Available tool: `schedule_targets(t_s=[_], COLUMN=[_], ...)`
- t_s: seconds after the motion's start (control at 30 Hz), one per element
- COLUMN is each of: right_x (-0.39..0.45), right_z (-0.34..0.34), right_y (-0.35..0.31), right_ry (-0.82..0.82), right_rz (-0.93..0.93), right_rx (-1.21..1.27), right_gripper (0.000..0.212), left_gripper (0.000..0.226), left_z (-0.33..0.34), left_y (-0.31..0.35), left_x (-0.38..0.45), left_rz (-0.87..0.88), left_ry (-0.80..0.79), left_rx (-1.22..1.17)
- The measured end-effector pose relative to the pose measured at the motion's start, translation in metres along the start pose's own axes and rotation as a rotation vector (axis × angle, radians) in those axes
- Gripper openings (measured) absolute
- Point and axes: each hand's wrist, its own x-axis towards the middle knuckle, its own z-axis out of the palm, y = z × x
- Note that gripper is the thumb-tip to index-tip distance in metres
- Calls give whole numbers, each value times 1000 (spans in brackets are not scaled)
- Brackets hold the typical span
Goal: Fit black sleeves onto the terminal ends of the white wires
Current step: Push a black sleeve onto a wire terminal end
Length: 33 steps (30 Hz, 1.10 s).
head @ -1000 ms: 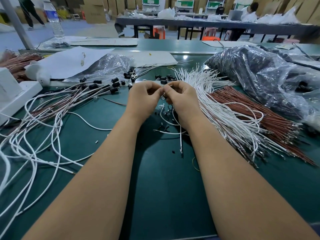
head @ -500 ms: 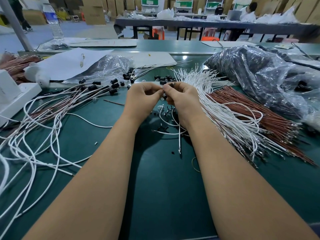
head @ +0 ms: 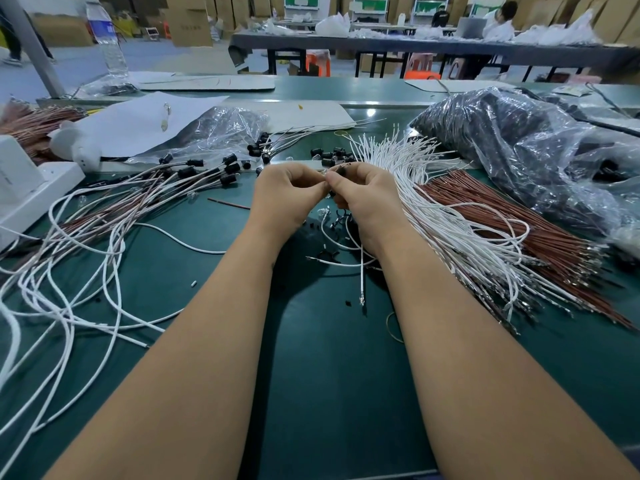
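My left hand [head: 287, 195] and right hand [head: 363, 199] meet fingertip to fingertip above the dark green worktop [head: 329, 375], both with fingers curled in tight. My right hand pinches a small black cylindrical sleeve [head: 342, 170]; my left hand pinches something tiny against it, too hidden by my fingers to make out. 1 thin white wire [head: 362, 275] hangs from under my right hand, its metal terminal end resting on the worktop. Just right of my hands fans a thick bundle of white wires [head: 450, 233], with a bundle of brown wires [head: 519, 230] touching its far side. Loose black sleeves [head: 329, 155] lie just beyond my fingers. To the left sprawl finished wires with black caps [head: 207, 171], and a clear plastic bag [head: 221, 129] lies behind them.
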Motion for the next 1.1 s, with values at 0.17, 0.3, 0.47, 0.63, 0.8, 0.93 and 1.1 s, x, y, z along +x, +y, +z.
schedule_targets(t_s=[0.17, 0.3, 0.47, 0.63, 0.8, 0.93, 1.1], right_x=[0, 2, 1, 3, 4, 3, -1], right_z=[0, -6, -7, -7, -7, -5, -3], right_y=[-1, -4, -5, -5, -3, -3, -4], right_ry=[34, 128, 115, 128, 131, 137, 128], right_rz=[-26, -49, -73, -96, -171, -239, -339], right_rx=[-22, -9, -30, -63, -194, -317, -442], right_gripper=[8, 14, 18, 20, 26, 20, 19], left_gripper=[6, 10, 3, 6, 8, 10, 10], left_z=[-2, -4, -4, -3, -4, -2, -2], left_y=[-2, -4, -3, -1, -3, -7, -8], left_x=[1, 2, 2, 1, 2, 4, 4], left_rz=[-16, -37, 1, -46, 35, 40, 97], left_ry=[0, 9, -17, -55, -82, -72, -37], left_rx=[8, 75, 153, 35, 40, 93, 203])
